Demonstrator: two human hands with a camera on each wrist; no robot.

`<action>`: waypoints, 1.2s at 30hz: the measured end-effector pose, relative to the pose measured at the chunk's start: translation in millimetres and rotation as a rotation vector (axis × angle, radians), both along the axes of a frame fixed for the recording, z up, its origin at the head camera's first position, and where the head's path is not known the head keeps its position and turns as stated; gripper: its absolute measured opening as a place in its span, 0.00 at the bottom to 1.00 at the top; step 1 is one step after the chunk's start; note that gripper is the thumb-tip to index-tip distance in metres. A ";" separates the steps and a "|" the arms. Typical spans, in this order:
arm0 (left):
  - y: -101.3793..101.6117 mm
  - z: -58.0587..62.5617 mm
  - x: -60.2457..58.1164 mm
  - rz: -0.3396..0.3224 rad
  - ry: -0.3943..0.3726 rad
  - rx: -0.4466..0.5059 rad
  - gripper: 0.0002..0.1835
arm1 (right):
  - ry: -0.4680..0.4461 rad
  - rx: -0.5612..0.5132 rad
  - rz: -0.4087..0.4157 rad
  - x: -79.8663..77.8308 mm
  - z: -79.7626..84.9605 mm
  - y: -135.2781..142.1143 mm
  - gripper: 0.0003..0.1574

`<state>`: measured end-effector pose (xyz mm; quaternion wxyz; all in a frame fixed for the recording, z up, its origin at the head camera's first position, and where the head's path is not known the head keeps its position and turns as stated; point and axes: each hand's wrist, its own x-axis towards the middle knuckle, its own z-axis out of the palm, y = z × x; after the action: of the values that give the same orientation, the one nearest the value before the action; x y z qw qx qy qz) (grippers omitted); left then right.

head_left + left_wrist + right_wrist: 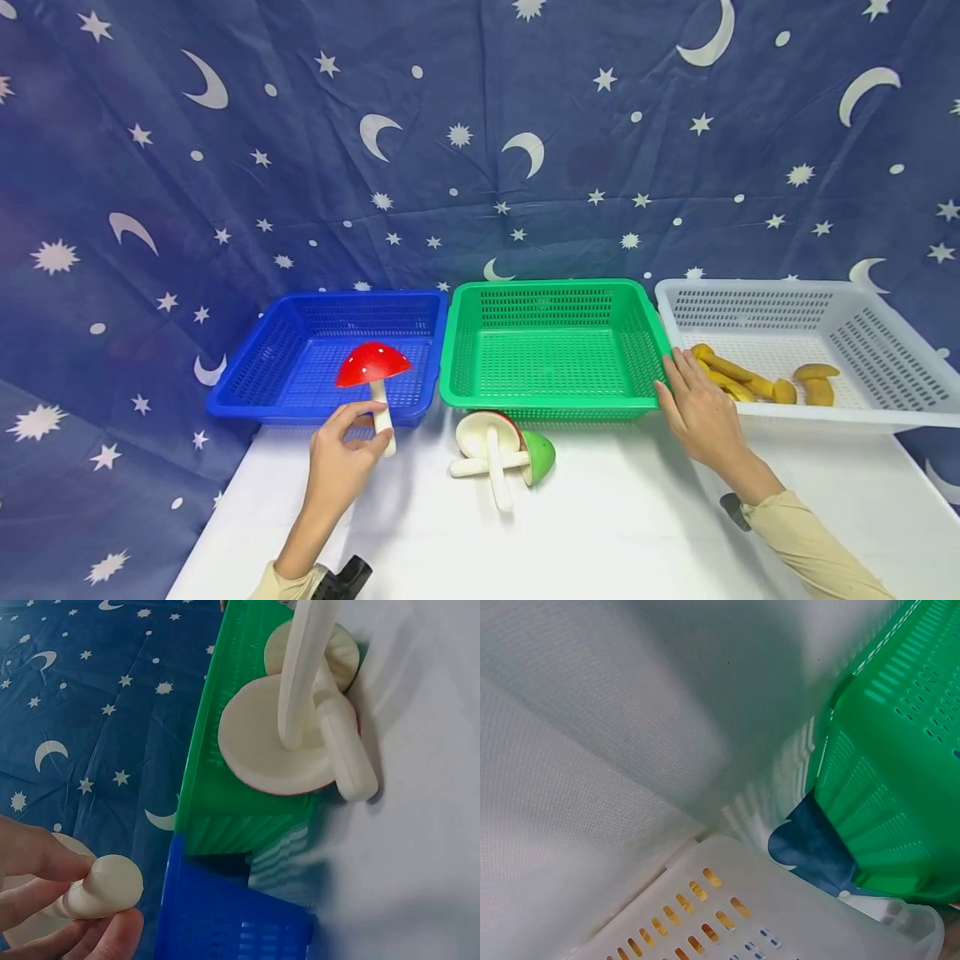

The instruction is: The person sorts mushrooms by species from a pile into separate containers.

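My left hand (pixel 347 454) pinches the white stem of a toy mushroom with a red, white-dotted cap (pixel 372 364), held upright over the front rim of the blue basket (pixel 240 411). In the left wrist view the rounded stem end (pixel 118 885) shows between thumb and fingers. My right hand (pixel 701 412) rests with fairly straight fingers where the green basket (pixel 547 403) meets the white basket (pixel 847 414). On the table, a red-rimmed mushroom (pixel 480 435) lies underside up, its stem crossing that of a green-capped mushroom (pixel 540 458).
Several yellow-brown toy mushrooms (pixel 816 385) lie in the white basket. The three baskets stand in a row at the back of the white-covered table (pixel 600 533). Behind them hangs a blue cloth (pixel 450 83) with moons and stars.
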<state>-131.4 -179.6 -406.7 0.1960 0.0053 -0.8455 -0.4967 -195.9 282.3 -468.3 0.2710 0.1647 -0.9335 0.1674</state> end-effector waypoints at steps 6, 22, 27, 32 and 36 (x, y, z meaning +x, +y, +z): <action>-12.7 4.1 -14.4 0.017 0.008 -0.055 0.16 | -0.016 0.005 -0.005 0.2 1.2 -1.1 0.31; -40.5 9.3 -58.4 0.005 -0.071 -0.233 0.15 | 0.000 0.019 -0.010 0.6 -0.3 -2.0 0.30; -49.0 7.1 -73.0 -0.036 -0.105 -0.285 0.15 | 0.016 0.018 -0.006 -0.2 -4.5 -3.0 0.30; -54.9 3.6 -87.0 -0.048 -0.144 -0.347 0.16 | 0.026 0.024 -0.012 1.2 -7.3 -2.8 0.30; -58.6 0.3 -99.3 -0.063 -0.193 -0.366 0.17 | 0.048 0.028 -0.014 0.6 -5.8 -1.5 0.30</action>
<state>-230.6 -238.2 -406.4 0.0964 -0.0093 -0.9363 -0.3376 -195.3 280.8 -474.1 0.2923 0.1661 -0.9300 0.1485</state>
